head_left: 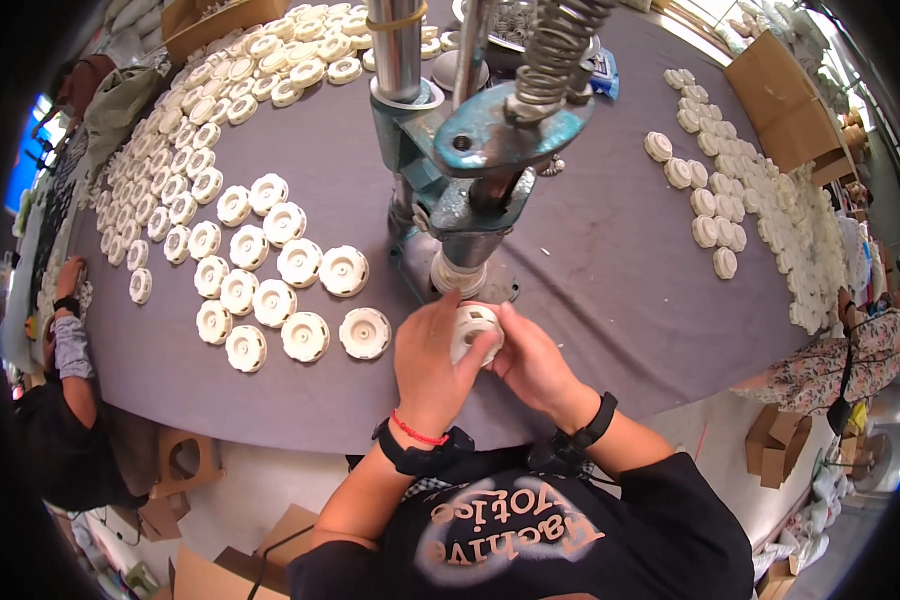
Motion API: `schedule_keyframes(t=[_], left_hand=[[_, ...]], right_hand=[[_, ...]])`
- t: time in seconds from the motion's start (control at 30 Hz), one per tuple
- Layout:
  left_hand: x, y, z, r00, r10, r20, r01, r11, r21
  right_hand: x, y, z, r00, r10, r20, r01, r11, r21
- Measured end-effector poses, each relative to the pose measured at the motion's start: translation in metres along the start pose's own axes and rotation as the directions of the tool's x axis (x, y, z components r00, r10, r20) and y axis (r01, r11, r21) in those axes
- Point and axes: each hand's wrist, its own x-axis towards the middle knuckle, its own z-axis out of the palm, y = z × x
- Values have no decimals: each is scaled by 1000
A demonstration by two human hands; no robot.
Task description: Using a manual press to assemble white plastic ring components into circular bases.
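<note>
Just in front of the press, both my hands hold a round white plastic wheel-like part (pixel 467 322). My left hand (pixel 428 362) grips its left side, thumb across the face. The fingers of my right hand (pixel 536 362) close on its right edge, partly hidden behind it. Under the ram of the teal and steel hand press (pixel 482 190) sits a white piece (pixel 454 276), very near my left fingertips; whether they touch it I cannot tell. Loose white wheel-like parts (pixel 305 337) lie left of my left hand, their notched rims and hollow centres facing up.
Many more white parts (pixel 300 50) cover the far left of the grey cloth-covered table (pixel 610 290). Another spread of white pieces (pixel 725 180) lies at right. Cardboard boxes (pixel 785 100) stand around the edges. One person (pixel 75 400) is at the left edge, another (pixel 850 360) at the right.
</note>
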Motion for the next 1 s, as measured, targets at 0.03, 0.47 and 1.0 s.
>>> schedule_keyframes(t=[0.03, 0.47, 1.0], left_hand=[[2, -3, -3, 999, -20, -42, 23, 997, 76], [4, -5, -1, 980, -191, 59, 197, 869, -453], [71, -49, 1, 979, 69, 193, -86, 993, 84]], right_hand=[[1, 1, 5, 1000, 20, 24, -20, 1000, -17], [12, -2, 14, 953, -140, -267, 9, 899, -439], [62, -60, -17, 990, 104, -91, -137, 628, -767]])
